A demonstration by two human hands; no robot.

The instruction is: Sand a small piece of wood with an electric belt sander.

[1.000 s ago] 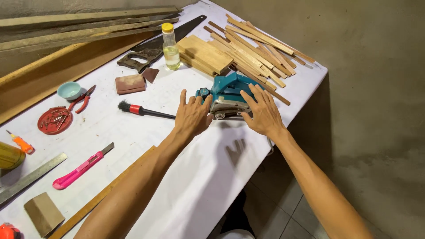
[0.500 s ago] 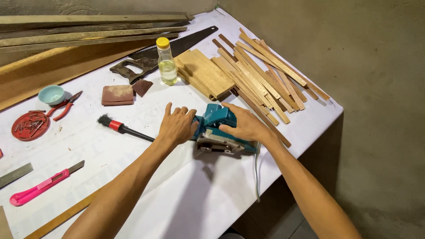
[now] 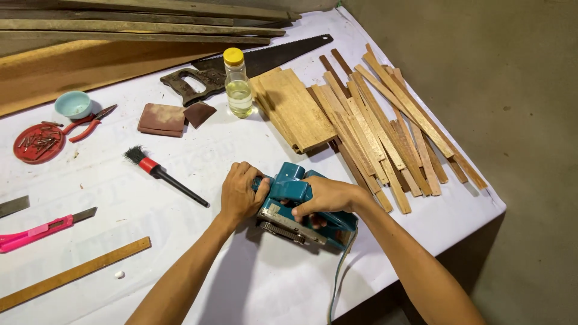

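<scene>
Planer on white table, near edge | my left hand clasps its front knob, right hand wraps handle | I keep both grips firm, cord clear.

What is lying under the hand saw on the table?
The hand saw rests on the white table cover; its blade tip runs past the wooden boards. The part behind the yellow-capped bottle is hidden.

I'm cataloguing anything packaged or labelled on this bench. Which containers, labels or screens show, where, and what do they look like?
Bottle: upright beside the hand saw, clear plastic, yellow cap, pale oil, no label visible.
Label plate: small pale patch on the teal power tool between both hands; print too small to tell.
Screens or signs: none.
</scene>
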